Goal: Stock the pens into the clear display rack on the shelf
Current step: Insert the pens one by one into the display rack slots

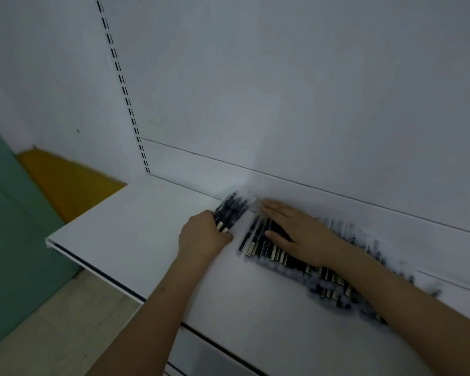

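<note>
Several dark pens with cream labels lie side by side in a long row [258, 241] on the white shelf [136, 226], running toward the lower right, apparently in a clear rack whose edges are too blurred to make out. My right hand [296, 232] lies flat on this row, fingers straight. My left hand [204, 234] grips a bundle of pens [232, 210] at its lower end; the bundle points up and right toward the back panel, just left of the row.
The white back panel [282, 90] rises behind the shelf, with a slotted upright [125, 90] at the left. Past the shelf's left edge are a yellow surface [65, 183], a green one [14, 213] and pale flooring [52, 321].
</note>
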Demonstrator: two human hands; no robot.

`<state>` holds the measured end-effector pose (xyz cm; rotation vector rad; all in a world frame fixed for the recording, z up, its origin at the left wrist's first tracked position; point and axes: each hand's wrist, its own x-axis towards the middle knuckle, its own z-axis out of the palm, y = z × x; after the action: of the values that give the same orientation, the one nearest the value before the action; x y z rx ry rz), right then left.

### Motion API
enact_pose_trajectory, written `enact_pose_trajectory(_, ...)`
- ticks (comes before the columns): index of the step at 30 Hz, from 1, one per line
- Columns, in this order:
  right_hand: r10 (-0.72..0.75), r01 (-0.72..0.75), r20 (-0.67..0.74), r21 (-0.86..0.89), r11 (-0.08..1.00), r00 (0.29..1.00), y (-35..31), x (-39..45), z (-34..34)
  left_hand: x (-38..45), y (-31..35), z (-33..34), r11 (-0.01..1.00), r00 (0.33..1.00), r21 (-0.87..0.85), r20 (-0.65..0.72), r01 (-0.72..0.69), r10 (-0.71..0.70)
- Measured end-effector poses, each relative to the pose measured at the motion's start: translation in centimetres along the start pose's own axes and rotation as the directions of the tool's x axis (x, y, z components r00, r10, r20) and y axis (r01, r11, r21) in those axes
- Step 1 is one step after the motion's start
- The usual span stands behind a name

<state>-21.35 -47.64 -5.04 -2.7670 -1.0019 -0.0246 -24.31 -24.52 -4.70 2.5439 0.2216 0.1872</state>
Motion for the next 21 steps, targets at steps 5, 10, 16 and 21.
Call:
enact_pose_trajectory(5, 0.009, -0.009, 0.062, 0.0, 1.0, 0.998, -0.2, 0.1, -0.8, -1.2, -0.5, -0.7, 0.991, 0.999, -0.125, 0.004, -0.04, 0.041)
enact_pose_trajectory(10, 0.029, -0.03, 0.064, 0.014, 0.999, 0.998, -0.6, 0.2, -1.9, -3.2, 0.3, -1.8, 0.852, 0.993, -0.523, 0.087, -0.023, 0.081)
enact_pose_trajectory(16, 0.079, -0.072, -0.103, 0.072, 0.995, 0.992, -1.7, -1.7, -4.9, -5.6, 2.5, -2.1, 0.67, 0.984, -0.741, 0.143, 0.037, 0.103)
enact_pose_trajectory(21, 0.229, -0.186, -0.229, 0.196, 0.963, 0.946, -1.7, -6.1, -7.4, -7.2, 5.3, 0.0, 0.637, 0.962, -0.77, 0.198, 0.035, 0.186)
